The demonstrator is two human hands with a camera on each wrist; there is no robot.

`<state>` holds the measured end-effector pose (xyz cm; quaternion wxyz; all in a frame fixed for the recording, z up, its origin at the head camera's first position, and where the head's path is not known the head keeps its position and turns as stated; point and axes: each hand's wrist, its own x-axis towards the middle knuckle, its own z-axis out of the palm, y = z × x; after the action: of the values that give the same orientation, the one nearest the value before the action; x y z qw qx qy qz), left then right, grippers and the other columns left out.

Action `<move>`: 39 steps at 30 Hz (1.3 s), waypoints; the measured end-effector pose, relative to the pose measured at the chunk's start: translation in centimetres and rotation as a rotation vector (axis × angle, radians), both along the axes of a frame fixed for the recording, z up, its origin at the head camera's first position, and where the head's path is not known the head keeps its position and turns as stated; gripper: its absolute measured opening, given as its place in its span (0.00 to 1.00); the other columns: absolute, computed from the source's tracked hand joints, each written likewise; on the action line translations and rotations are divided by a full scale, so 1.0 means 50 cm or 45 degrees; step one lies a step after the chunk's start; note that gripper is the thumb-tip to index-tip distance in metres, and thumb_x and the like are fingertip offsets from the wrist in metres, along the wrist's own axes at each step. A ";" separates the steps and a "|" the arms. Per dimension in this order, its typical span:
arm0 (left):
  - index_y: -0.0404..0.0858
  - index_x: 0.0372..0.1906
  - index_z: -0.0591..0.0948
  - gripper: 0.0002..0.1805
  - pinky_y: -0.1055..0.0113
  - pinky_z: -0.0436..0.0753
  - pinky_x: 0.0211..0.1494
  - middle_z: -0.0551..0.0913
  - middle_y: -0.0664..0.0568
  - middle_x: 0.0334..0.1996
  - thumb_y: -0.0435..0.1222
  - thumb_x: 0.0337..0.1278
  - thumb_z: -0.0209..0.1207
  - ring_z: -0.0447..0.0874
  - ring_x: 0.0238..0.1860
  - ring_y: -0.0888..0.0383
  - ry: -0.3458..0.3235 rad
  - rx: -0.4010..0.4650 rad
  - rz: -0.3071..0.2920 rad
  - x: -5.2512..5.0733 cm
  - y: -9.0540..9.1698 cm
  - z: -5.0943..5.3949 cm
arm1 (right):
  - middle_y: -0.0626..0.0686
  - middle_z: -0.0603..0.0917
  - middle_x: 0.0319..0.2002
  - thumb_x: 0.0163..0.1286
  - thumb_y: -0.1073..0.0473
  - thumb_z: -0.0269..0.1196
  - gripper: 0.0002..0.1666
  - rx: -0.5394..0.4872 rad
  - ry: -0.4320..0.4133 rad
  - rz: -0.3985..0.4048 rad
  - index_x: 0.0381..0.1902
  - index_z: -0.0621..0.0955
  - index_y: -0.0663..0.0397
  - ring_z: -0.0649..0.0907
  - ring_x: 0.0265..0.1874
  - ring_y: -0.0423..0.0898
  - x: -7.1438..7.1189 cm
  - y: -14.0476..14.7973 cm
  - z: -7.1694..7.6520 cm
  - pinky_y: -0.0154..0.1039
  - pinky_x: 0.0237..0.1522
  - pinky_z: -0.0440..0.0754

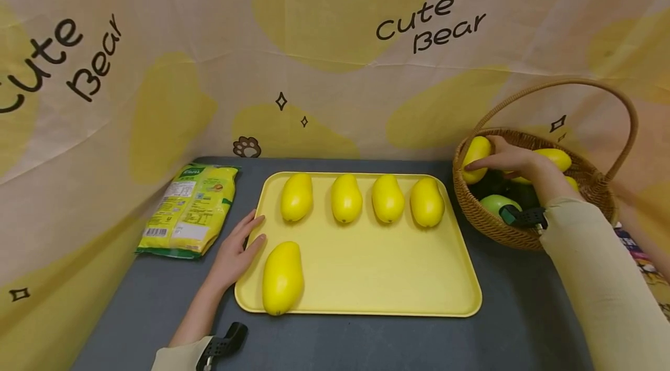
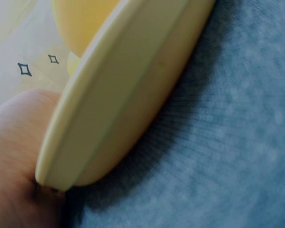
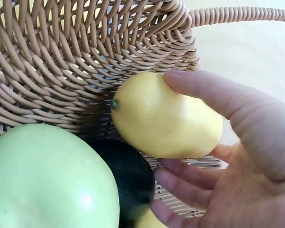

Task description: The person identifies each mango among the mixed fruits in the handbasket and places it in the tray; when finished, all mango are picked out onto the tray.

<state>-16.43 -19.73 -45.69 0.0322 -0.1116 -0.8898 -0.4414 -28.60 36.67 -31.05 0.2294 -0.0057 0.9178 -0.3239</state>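
Observation:
A yellow tray holds a row of yellow mangoes along its far side and one mango at its near left. My left hand rests on the tray's left edge, fingers relaxed; in the left wrist view it lies beside the tray rim. Inside the wicker basket at the right, my right hand grips a yellow mango at the left wall. The right wrist view shows the thumb on top of that mango and the fingers beneath it.
More yellow fruit, a green fruit and dark fruit lie in the basket, under its tall arched handle. A yellow-green packet lies left of the tray. Patterned cloth hangs behind the grey table.

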 end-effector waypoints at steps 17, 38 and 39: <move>0.33 0.69 0.68 0.26 0.40 0.60 0.68 0.56 0.38 0.74 0.41 0.73 0.52 0.53 0.73 0.38 0.003 0.009 0.002 0.006 0.001 -0.003 | 0.73 0.50 0.65 0.71 0.50 0.59 0.62 -0.304 0.017 -0.124 0.73 0.23 0.58 0.80 0.44 0.51 0.035 0.038 0.046 0.50 0.50 0.81; 0.34 0.70 0.68 0.27 0.40 0.59 0.69 0.55 0.40 0.75 0.42 0.73 0.52 0.52 0.73 0.38 -0.025 -0.015 0.004 -0.002 0.003 -0.001 | 0.78 0.41 0.71 0.75 0.51 0.56 0.56 -0.305 0.370 -0.201 0.75 0.25 0.47 0.81 0.33 0.32 0.235 -0.002 0.062 0.25 0.35 0.79; 0.34 0.70 0.68 0.27 0.40 0.59 0.69 0.55 0.40 0.74 0.42 0.73 0.52 0.52 0.73 0.39 -0.023 -0.014 0.005 -0.002 0.003 -0.002 | 0.78 0.44 0.70 0.75 0.52 0.56 0.56 -0.309 0.406 -0.202 0.76 0.26 0.47 0.80 0.33 0.31 0.245 -0.011 0.057 0.25 0.34 0.79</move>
<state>-16.51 -19.59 -45.78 0.0246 -0.1060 -0.8926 -0.4375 -16.35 36.09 -28.19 0.0528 -0.0124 0.8943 -0.4441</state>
